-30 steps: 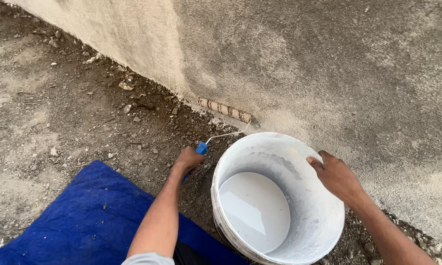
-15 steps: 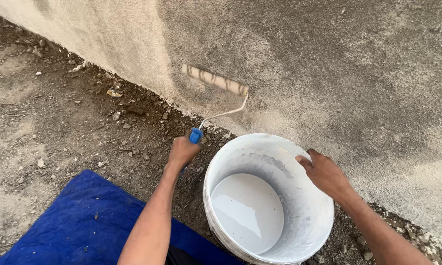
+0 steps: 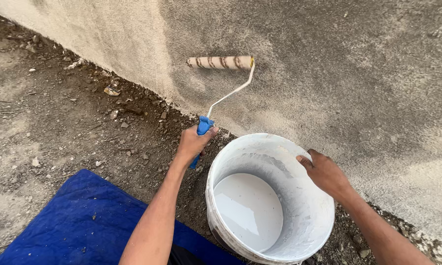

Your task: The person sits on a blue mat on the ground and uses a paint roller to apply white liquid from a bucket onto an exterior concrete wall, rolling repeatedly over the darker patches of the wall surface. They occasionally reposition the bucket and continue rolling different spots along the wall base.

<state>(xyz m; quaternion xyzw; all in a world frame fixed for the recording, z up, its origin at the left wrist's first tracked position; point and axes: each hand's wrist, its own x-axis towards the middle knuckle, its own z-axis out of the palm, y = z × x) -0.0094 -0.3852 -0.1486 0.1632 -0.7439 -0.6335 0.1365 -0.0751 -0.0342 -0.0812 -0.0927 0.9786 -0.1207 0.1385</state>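
My left hand point(image 3: 194, 143) grips the blue handle of a paint roller point(image 3: 221, 62). Its striped sleeve lies flat against the rough grey wall point(image 3: 329, 64), above and slightly right of the hand, joined by a bent metal rod. My right hand point(image 3: 325, 172) rests on the far right rim of a white bucket point(image 3: 216, 167), fingers over the edge. The bucket stands on the ground by the foot of the wall and holds white paint in its bottom.
A blue tarp point(image 3: 83, 221) lies on the ground at the lower left, partly under my left arm. The dirt ground point(image 3: 49, 122) is strewn with small stones and rubble along the foot of the wall.
The roller has gone up the wall from near its foot, and my left hand has risen with it. My right hand has stayed on the bucket rim.
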